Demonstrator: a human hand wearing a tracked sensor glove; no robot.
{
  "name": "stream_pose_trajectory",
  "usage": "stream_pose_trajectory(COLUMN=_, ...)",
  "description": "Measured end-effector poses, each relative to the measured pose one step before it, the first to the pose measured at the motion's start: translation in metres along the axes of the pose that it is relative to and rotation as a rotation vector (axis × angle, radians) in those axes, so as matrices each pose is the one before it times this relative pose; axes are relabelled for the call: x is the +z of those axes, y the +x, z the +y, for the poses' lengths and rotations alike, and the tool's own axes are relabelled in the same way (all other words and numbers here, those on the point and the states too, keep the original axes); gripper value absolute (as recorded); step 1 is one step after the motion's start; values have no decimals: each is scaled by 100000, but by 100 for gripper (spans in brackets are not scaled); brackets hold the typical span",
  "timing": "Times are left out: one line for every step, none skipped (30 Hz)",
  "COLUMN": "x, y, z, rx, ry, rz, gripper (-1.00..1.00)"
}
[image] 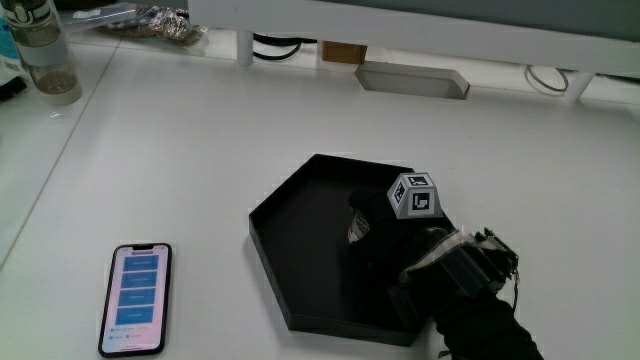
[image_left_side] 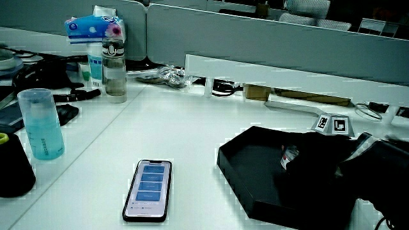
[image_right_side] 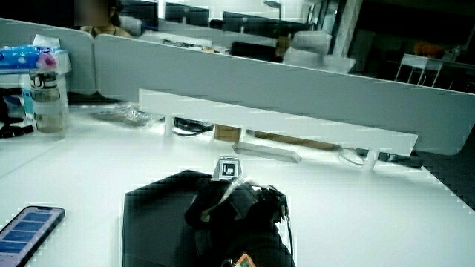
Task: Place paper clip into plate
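Note:
A black six-sided plate (image: 300, 220) lies on the white table, seen in both side views (image_left_side: 246, 153) (image_right_side: 152, 211). The gloved hand (image: 360, 225) is low over the plate's inside, its forearm crossing the plate's rim nearest the person. Its fingers are curled around a small pale and red thing, the paper clip (image: 356, 231), which peeks out at the fingertips in a side view (image_left_side: 288, 157). The patterned cube (image: 415, 195) sits on the back of the hand. In a side view the hand (image_right_side: 208, 208) hides the clip.
A phone (image: 137, 298) with a lit blue screen lies beside the plate, toward the table's edge. A clear bottle (image: 45, 55) stands farther from the person, and a blue tumbler (image_left_side: 41, 124) in a side view. A white riser (image: 400, 35) runs along the partition.

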Motion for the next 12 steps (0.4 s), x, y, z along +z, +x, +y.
stream_pose_trajectory(x=52, y=164, z=-48, rx=1016, ry=96, rz=1708, gripper=-100)
stream_pose_trajectory(x=191, y=64, z=-244, rx=428, ry=1845, rz=59, gripper=-100)
stream_pose_trajectory(x=136, y=119, z=-41, rx=1874, ry=401, rz=654, gripper=-100)
stream_pose_trajectory(x=284, y=179, z=-304, rx=2185, ry=831, rz=2433, gripper=-100)
stream_pose_trajectory(x=363, y=294, z=-509, rx=1877, ry=7445, rz=3826, gripper=-100)
stream_pose_trajectory(x=851, y=20, z=-1016, rx=173, ry=12971, rz=337, gripper=-100)
stream_pose_trajectory(x=772, y=73, z=-601, rx=590, ry=8045, rz=458, gripper=-100)
stream_pose_trajectory(x=1071, y=-104, z=-564, rx=-1786, ry=6074, rz=-1371, gripper=-100)
stream_pose_trajectory(x=354, y=112, z=180, rx=208, ry=-3287, rz=104, gripper=-100)
stream_pose_trajectory(x=361, y=-8, z=-26, rx=227, ry=-2718, rz=-593, gripper=-100)
stream_pose_trajectory(x=78, y=37, z=27, rx=-236, ry=-2574, rz=323, gripper=-100)
stream_pose_trajectory(x=46, y=-40, z=-104, rx=497, ry=567, rz=37, gripper=-100)
